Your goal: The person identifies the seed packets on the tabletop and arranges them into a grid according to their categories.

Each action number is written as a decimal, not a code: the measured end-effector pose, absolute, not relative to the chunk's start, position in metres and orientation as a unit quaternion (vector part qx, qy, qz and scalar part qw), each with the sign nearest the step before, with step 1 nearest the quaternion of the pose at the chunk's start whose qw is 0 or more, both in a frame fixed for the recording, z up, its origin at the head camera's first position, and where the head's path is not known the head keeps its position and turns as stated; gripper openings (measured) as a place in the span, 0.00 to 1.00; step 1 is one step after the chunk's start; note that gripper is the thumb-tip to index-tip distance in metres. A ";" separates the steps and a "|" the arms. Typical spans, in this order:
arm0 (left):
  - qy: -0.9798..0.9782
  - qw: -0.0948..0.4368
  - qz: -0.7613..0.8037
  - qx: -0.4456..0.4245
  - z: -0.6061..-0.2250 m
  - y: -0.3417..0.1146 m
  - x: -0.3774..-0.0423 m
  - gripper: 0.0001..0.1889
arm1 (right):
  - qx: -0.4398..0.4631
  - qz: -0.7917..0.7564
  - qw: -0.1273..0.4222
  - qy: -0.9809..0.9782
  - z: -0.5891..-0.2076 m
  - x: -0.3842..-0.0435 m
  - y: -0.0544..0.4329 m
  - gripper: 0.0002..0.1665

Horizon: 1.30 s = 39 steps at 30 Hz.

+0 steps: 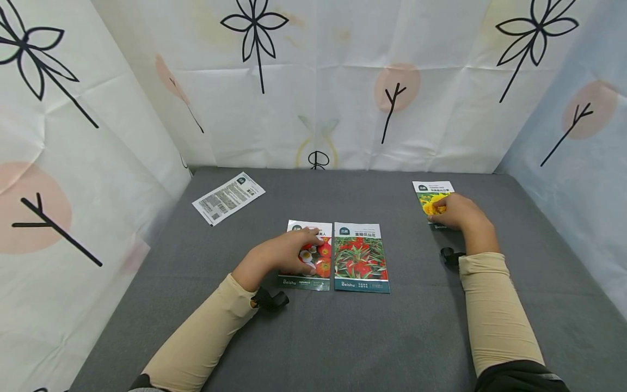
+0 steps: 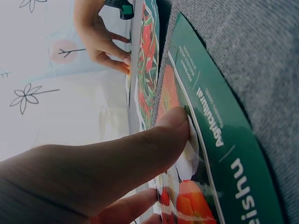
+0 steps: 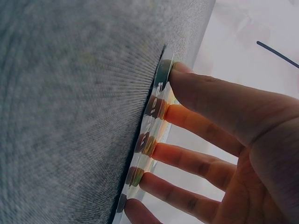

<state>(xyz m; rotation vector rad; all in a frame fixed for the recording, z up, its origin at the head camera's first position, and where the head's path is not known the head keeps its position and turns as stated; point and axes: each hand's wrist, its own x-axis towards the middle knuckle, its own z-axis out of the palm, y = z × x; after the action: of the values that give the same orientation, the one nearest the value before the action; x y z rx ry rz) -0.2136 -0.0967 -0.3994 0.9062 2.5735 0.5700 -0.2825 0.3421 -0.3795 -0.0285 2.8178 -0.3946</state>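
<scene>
My left hand (image 1: 281, 253) rests over a flower seed packet (image 1: 323, 267) with red and white blooms and a green lower band. In the left wrist view its straight thumb (image 2: 159, 140) touches the packet's face near that band. My right hand (image 1: 460, 212) is at a yellow-flowered seed packet (image 1: 432, 200) at the back right. Its fingers (image 3: 201, 161) are spread, with the tips touching the packet, which lies on the cloth. The hand covers part of that packet's right side in the head view.
Close to the right of the red-and-white packet lies another seed packet (image 1: 361, 258) with red, spiky-leaved flowers. A white packet (image 1: 228, 198), printed side with a barcode up, lies askew at the back left. Grey cloth (image 1: 343, 337) covers the table; patterned curtains (image 1: 313, 109) hang behind and beside it.
</scene>
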 end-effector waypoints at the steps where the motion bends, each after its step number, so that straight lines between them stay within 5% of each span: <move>1: 0.909 0.177 0.201 0.320 -0.400 -0.097 -0.213 0.35 | -0.010 -0.137 0.148 0.979 -0.380 -0.283 0.342 0.41; 39: 0.910 0.188 0.199 0.313 -0.400 -0.097 -0.214 0.36 | -0.005 -0.138 0.148 0.979 -0.381 -0.284 0.343 0.41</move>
<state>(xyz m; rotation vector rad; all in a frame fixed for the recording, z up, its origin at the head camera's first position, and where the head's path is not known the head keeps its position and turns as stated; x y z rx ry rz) -0.2142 -0.0970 -0.4001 0.8795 2.5589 0.5601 -0.2839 0.3432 -0.3810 -0.0132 2.8172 -0.3962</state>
